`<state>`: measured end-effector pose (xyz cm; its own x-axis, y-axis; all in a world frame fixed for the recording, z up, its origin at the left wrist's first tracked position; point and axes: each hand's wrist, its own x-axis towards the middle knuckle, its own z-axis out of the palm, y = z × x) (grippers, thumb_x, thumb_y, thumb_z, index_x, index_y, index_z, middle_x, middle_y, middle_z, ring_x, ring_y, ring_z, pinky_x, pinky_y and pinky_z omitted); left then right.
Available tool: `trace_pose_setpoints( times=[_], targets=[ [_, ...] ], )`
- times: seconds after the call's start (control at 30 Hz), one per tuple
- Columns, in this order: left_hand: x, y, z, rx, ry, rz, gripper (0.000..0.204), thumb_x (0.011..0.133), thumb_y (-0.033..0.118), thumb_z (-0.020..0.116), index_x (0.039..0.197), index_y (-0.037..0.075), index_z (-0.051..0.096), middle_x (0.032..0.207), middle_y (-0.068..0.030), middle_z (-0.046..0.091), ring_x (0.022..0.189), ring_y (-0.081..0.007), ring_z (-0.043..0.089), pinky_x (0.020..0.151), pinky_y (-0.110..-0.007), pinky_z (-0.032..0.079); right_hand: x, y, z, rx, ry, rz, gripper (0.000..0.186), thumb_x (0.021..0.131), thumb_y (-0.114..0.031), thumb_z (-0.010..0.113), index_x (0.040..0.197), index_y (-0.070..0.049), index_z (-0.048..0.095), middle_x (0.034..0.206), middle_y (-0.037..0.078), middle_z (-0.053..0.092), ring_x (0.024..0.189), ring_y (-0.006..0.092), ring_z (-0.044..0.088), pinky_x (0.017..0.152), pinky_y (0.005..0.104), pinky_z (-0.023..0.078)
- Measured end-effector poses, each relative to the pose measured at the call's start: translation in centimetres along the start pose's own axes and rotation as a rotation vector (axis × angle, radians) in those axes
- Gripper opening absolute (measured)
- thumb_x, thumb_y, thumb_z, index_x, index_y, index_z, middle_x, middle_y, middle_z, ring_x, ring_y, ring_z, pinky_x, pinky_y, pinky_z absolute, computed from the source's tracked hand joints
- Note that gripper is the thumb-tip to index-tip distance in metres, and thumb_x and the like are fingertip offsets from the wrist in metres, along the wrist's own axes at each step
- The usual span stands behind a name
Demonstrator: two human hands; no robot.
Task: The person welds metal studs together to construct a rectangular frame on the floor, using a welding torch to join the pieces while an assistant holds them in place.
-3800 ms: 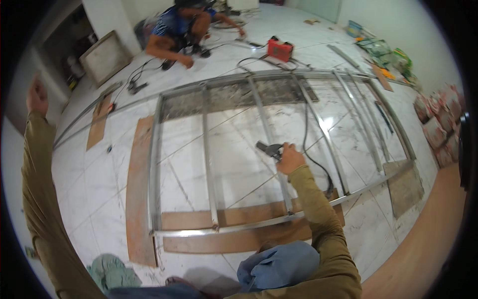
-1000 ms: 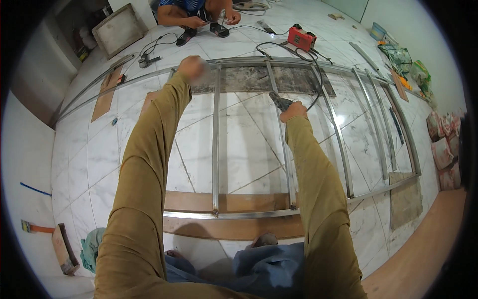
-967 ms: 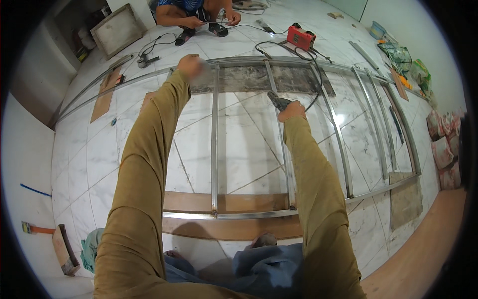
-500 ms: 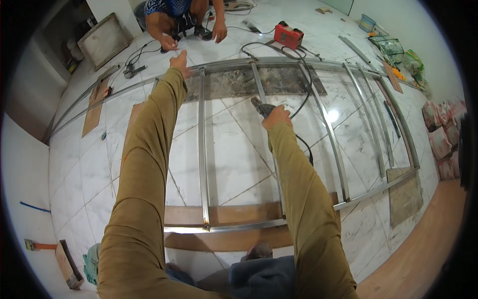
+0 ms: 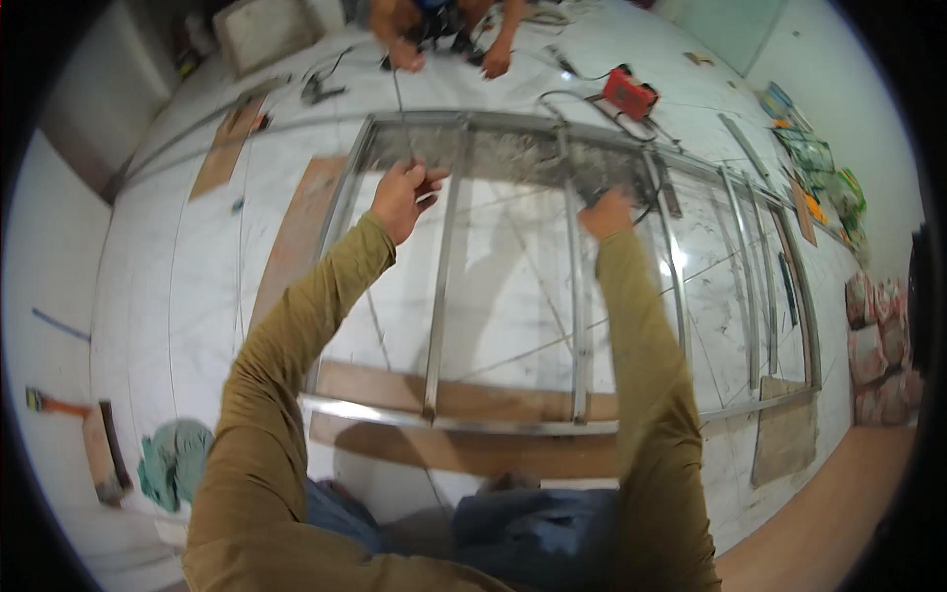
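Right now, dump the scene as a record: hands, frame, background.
Left hand: holds thin rod, far end close to co-worker's hand in view
Right hand: grips dark tool, blurred
Frame: metal frame with crossbars, near rail above brown board
Beyond frame: red box with cables
Right side: stacked bags
Lower left: green cloth

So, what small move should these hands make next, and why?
Probably bring the thin rod over to the dark tool in the right hand: the left hand holds the rod's near end, and rod and tool are apart.
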<state>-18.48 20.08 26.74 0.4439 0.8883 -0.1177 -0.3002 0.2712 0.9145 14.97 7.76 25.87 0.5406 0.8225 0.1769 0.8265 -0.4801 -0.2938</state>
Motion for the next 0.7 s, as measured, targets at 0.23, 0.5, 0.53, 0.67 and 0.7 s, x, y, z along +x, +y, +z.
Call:
trace_pose_setpoints(
  times=[0.23,0.5,0.53,0.67,0.7],
  targets=[
    [-5.2,13.4,-7.7,-0.162,0.216,0.215,0.01,0.103,0.012,0.048,0.109,0.007,0.054,0.117,-0.0141,0.065,0.1,-0.0241,0.065,0.097,-0.043,0.052,-1.7,-9.2,-13.6,0.072,0.029,-0.139,0.06,0.068,-0.025,0.064,0.122,0.001,0.06,0.097,0.028,0.069,0.096,0.0429,0.067,0.085,0.0475,0.052],
    [-6.2,23.1,-14.7,-0.804,-0.048,0.568,0.015,0.101,0.008,0.045,0.092,0.0,0.055,0.085,-0.0105,0.059,0.075,-0.0227,0.056,0.082,-0.037,0.052,-8.5,-18.9,-19.6,0.148,0.179,-0.553,0.043,0.067,-0.021,0.067,0.104,0.001,0.066,0.083,0.021,0.068,0.077,0.0375,0.066,0.074,0.0444,0.05],
    [-7.8,24.1,-14.7,-0.632,-0.091,0.655,0.013,0.101,0.006,0.044,0.094,0.001,0.055,0.092,-0.0123,0.06,0.084,-0.0247,0.059,0.089,-0.041,0.051,-8.9,-20.0,-19.8,0.164,0.168,-0.569,0.041,0.066,-0.022,0.067,0.1,0.001,0.066,0.081,0.021,0.068,0.076,0.037,0.066,0.073,0.0441,0.05],
    [-14.3,27.1,-10.9,-0.593,-0.118,0.851,0.007,0.101,0.006,0.049,0.101,0.009,0.056,0.116,-0.0114,0.064,0.117,-0.0293,0.058,0.104,-0.053,0.046,-10.1,-23.5,-20.6,0.324,0.1,-0.594,0.037,0.065,-0.025,0.067,0.09,0.002,0.067,0.072,0.015,0.064,0.067,0.0296,0.062,0.069,0.0399,0.05],
    [-15.3,27.9,-10.6,-0.556,-0.19,0.89,0.006,0.101,0.007,0.05,0.102,0.01,0.056,0.119,-0.01,0.064,0.12,-0.0293,0.057,0.104,-0.053,0.046,-10.3,-23.9,-20.2,0.451,0.121,-0.608,0.036,0.065,-0.024,0.067,0.09,0.002,0.067,0.07,0.012,0.063,0.063,0.0246,0.059,0.068,0.0368,0.05]
  ],
)
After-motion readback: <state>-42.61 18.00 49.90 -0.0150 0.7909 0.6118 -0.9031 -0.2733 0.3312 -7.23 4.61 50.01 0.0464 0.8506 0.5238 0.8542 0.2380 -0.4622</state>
